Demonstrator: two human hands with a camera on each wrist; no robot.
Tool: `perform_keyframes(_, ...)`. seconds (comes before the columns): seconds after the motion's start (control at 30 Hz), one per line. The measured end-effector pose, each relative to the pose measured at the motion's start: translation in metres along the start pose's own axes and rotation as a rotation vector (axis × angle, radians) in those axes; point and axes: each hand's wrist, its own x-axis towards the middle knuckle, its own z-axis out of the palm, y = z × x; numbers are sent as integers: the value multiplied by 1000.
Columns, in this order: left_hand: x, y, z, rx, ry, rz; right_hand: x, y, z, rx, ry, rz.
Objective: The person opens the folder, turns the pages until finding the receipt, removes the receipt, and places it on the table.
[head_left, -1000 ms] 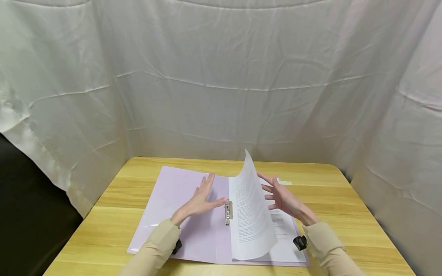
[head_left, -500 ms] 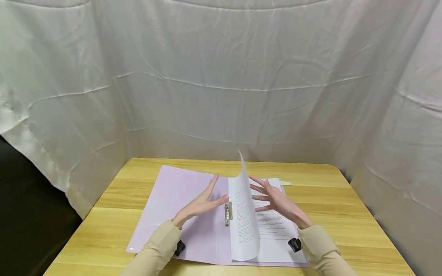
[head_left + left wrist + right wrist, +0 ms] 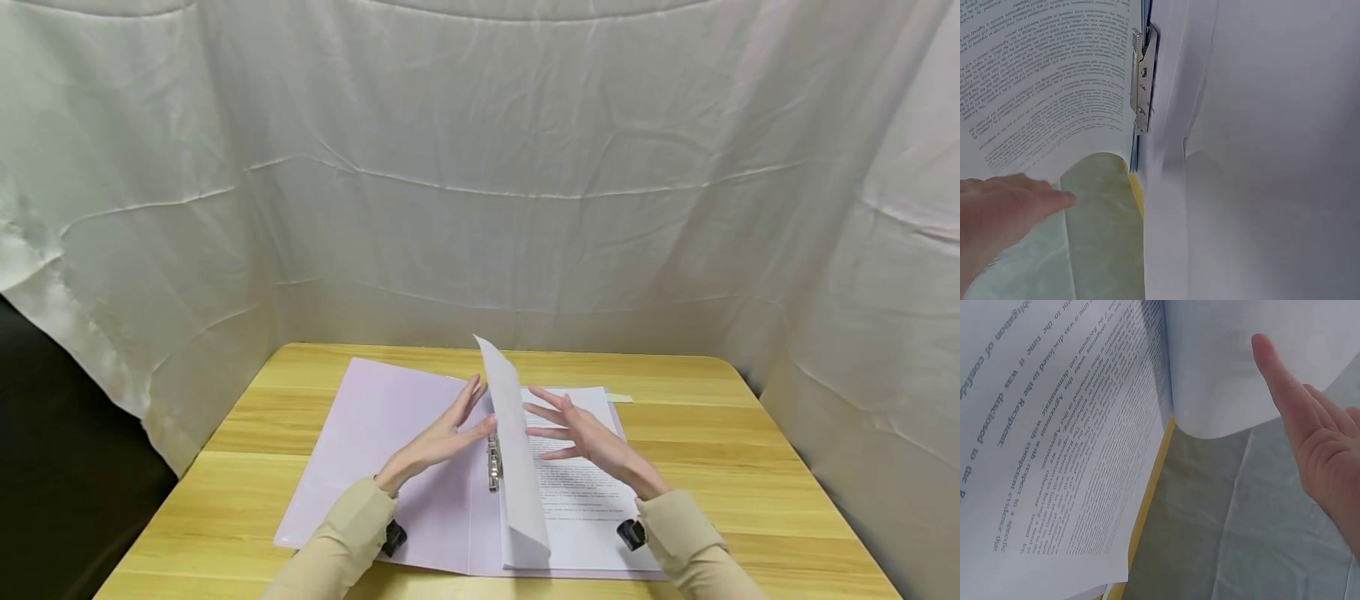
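A lilac folder (image 3: 382, 425) lies opened flat on the wooden table, a metal clip (image 3: 493, 463) at its spine. From the clip, one printed sheet (image 3: 517, 475) stands nearly upright, bent slightly. Below it, on the right side, rests a stack of printed pages (image 3: 592, 500). My right hand (image 3: 596, 442), fingers spread and fairly straight, is at the sheet's right face; in the right wrist view its fingers lie against or close to the paper. On the sheet's other side, my left hand (image 3: 435, 446) hovers over the left cover with straight fingers, fingertips close to the paper.
A pale green tab (image 3: 619, 398) sticks out at the folder's upper right. The wooden table (image 3: 720, 450) extends on both sides. Light grey cloth (image 3: 480, 233) hangs behind and at the sides, and something black (image 3: 67, 450) is at the left.
The raised sheet has swung left from leaning right to nearly upright. My right hand has moved left along with it. My left hand has barely shifted.
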Motion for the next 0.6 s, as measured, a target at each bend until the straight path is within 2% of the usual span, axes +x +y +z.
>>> perform_keyframes(0.17, 0, 3, 0, -59, 0, 25, 1, -1, 3, -11, 0, 15)
perform_keyframes(0.3, 2, 5, -3, -122, 26, 23, 3, -2, 5, -23, -2, 24)
perform_keyframes(0.47, 3, 2, -7, -149, 95, -48, 2, -2, 4, -40, -7, 23)
perform_keyframes(0.6, 2, -2, -10, -155, 159, -74, -1, 1, 0, -45, -6, 14)
